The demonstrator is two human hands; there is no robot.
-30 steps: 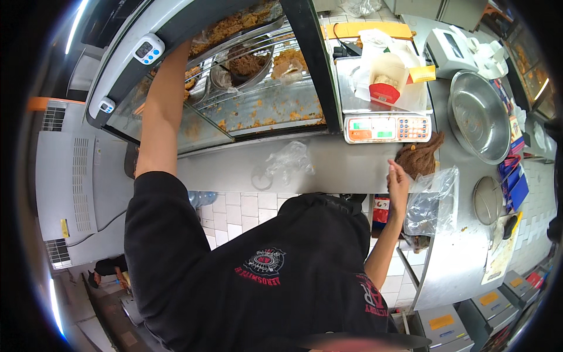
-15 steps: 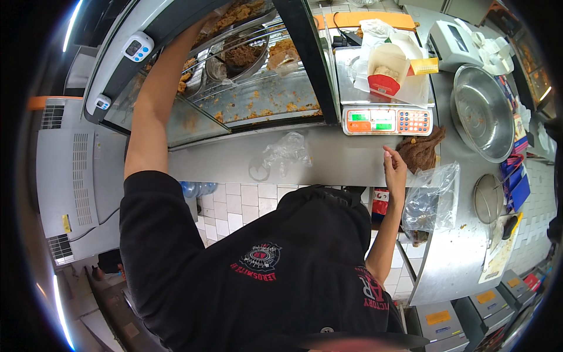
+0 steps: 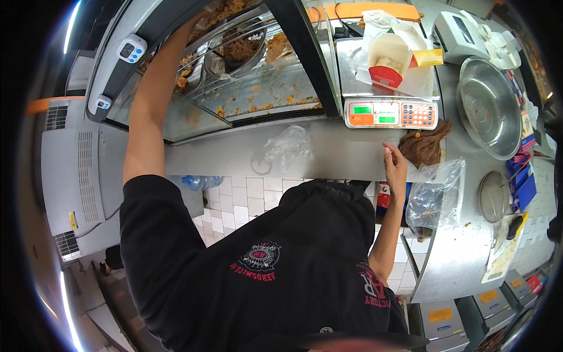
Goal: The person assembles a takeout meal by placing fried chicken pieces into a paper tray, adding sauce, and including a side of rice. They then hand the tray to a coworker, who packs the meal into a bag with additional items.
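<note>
My left forearm (image 3: 151, 105) reaches up into the glass display case (image 3: 281, 120), past its dark frame. My left hand is lost at the upper edge near crumbly fried food (image 3: 226, 12), so its fingers cannot be made out. Inside the case a round metal bowl (image 3: 256, 57) of brown crumbs stands on a crumb-strewn tray. Over the edge of the steel counter, my right hand (image 3: 396, 167) hovers with loosely extended fingers and nothing in it. Just beside it lies a brown cloth (image 3: 423, 146). A white and orange digital scale (image 3: 390, 115) carries an open red and white food box (image 3: 387, 69).
A crumpled clear plastic bag (image 3: 288, 144) lies on the counter before me. At the right are another clear bag (image 3: 435, 202), a large metal basin (image 3: 488, 108), a strainer (image 3: 494, 196) and a white label printer (image 3: 456, 36). Two small timers, one a white timer (image 3: 131, 48), sit on the case frame.
The view has shifted slightly. My left arm stays inside the case, and my right hand stays near the brown cloth with little movement.
</note>
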